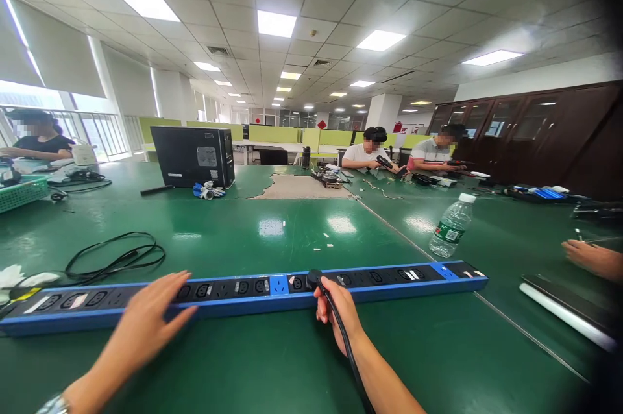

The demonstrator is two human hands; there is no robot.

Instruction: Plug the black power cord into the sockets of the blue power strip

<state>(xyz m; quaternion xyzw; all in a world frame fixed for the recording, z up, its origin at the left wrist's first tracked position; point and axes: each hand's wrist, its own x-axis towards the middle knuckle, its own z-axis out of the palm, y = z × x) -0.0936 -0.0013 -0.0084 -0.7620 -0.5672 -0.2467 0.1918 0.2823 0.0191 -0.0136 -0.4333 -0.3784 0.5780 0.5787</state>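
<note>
A long blue and black power strip (389, 279) lies across the green table (292, 362) in front of me. My left hand (146, 316) lies flat on its left part, fingers stretched out and open. My right hand (335, 310) is closed on a black plug (314, 279) that sits at a socket near the strip's middle. The plug's black cable (348, 349) runs back along my right forearm.
A clear water bottle (450, 226) stands behind the strip's right end. A coiled black cable (117, 258) lies at left, a black computer case (192, 156) farther back, a green basket (22, 193) far left. Another person's hand (591, 258) rests at right near a flat black device (564, 307). Three people sit around the table.
</note>
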